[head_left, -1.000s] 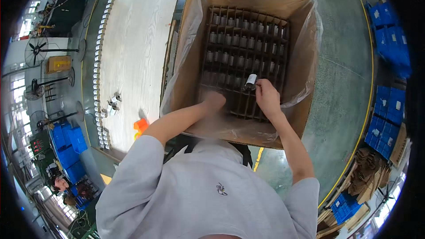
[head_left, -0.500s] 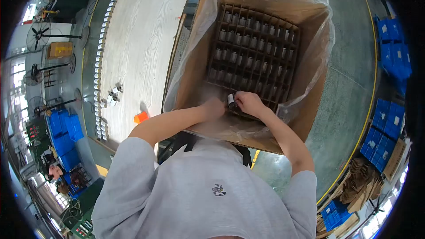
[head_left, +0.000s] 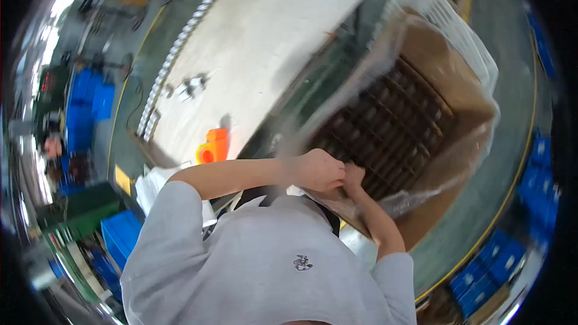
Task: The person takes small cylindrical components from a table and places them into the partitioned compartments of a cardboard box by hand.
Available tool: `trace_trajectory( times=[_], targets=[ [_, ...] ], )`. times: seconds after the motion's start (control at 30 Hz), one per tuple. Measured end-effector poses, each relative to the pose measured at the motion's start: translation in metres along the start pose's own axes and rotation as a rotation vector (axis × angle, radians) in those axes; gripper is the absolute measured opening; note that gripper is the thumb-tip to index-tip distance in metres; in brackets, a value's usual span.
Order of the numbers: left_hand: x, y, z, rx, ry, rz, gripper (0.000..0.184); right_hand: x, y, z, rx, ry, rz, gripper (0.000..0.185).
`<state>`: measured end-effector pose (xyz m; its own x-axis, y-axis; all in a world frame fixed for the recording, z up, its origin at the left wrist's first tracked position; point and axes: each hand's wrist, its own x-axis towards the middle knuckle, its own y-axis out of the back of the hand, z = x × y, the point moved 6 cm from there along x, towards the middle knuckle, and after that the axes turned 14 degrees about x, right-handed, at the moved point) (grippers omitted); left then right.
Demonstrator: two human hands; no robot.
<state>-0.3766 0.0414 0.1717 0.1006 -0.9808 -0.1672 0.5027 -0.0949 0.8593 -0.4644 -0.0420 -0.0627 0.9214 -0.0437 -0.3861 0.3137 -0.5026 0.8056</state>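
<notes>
My left hand (head_left: 322,170) is closed at the near edge of the cardboard box (head_left: 436,219), its fingertips touching my right hand (head_left: 354,177). The right hand's fingers are closed too. Whatever either hand holds is hidden or too small to name. Behind the hands, inside the plastic-lined box, a dark divider grid (head_left: 391,126) has small pale-topped parts in its cells; they look blurred.
The pale tabletop (head_left: 271,24) lies left of the box. It bears a long row of small white parts (head_left: 180,42), a loose cluster (head_left: 191,87) and an orange tape dispenser (head_left: 215,145). White plastic crates (head_left: 445,15) stand behind the box.
The view has turned, so table and box appear tilted and shifted right. My hands have come together at the box's near edge. The white-labelled dark part in my right hand no longer shows.
</notes>
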Motion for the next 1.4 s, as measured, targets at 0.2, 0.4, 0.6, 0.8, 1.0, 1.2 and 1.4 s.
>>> trace_trajectory(
  times=[0.2,0.4,0.6,0.8,1.0,1.2,1.4],
  targets=[
    [-0.167,0.085,-0.132,-0.188,1.01,0.661,0.012,0.018,0.119,-0.013,0.033,-0.477,-0.059,0.026],
    [-0.405,-0.044,-0.322,-0.107,1.862,0.634,0.033,0.082,0.31,-0.14,0.495,0.227,0.894,0.015],
    [-0.432,-0.104,-0.368,-0.364,2.172,0.618,0.049,0.249,0.152,-0.354,0.286,0.598,0.127,0.019],
    [-0.435,-0.117,-0.367,-0.369,2.105,0.884,0.022,0.324,-0.013,-0.475,0.117,0.719,-0.009,0.027],
    [-0.453,-0.106,-0.357,-0.05,1.886,1.078,0.01,0.34,-0.05,-0.488,-0.183,0.811,-0.038,0.019],
    [-0.452,-0.079,-0.352,0.037,1.723,1.042,0.007,0.299,0.051,-0.451,0.088,0.746,-0.006,0.01],
    [-0.355,0.025,-0.276,-0.086,1.166,1.003,0.006,0.173,0.266,-0.314,0.437,0.592,0.555,0.011]
  ],
)
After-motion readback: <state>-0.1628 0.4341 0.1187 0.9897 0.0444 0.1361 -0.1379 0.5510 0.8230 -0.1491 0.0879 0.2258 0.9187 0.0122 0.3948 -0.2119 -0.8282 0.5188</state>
